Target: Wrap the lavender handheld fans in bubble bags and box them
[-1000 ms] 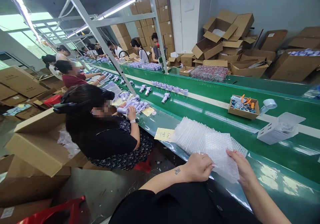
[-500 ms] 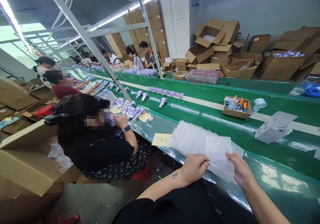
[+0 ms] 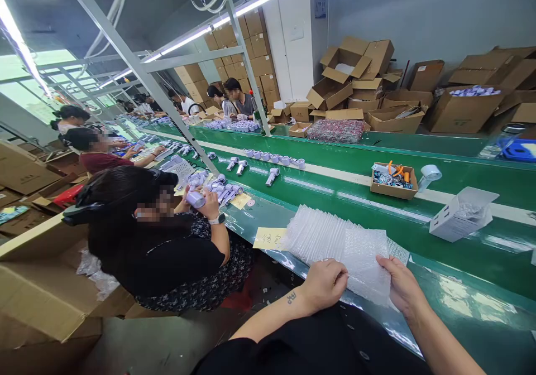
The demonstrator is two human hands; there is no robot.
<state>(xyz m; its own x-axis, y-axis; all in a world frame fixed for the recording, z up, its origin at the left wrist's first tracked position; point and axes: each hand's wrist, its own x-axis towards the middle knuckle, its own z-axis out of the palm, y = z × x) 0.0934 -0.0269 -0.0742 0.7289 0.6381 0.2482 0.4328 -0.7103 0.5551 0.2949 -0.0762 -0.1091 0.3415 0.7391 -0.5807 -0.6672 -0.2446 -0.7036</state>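
Note:
A clear bubble-wrap bag (image 3: 367, 263) is pinched at its right edge between the thumb and fingers of my right hand (image 3: 401, 281). At the bag's lower left side is my left hand (image 3: 325, 283), its fingers curled closed; whether they grip the bag's edge is hidden. Just behind lies a row of overlapping bubble-wrap bags (image 3: 314, 234) on the green bench. A yellow handwritten paper (image 3: 270, 239) sits at the left end of that row.
Beside me on the left, a seated co-worker (image 3: 167, 241) handles a pale purple handheld fan (image 3: 195, 198). Fan bodies (image 3: 272, 176) lie along the green belt. A small carton of parts (image 3: 393, 182), a standing fan (image 3: 429, 175) and a white box (image 3: 458, 219) are to the right.
The co-worker has lowered the fan from near the face and now holds it with both hands. My hands have barely moved; the bubble-wrap bag has shifted slightly.

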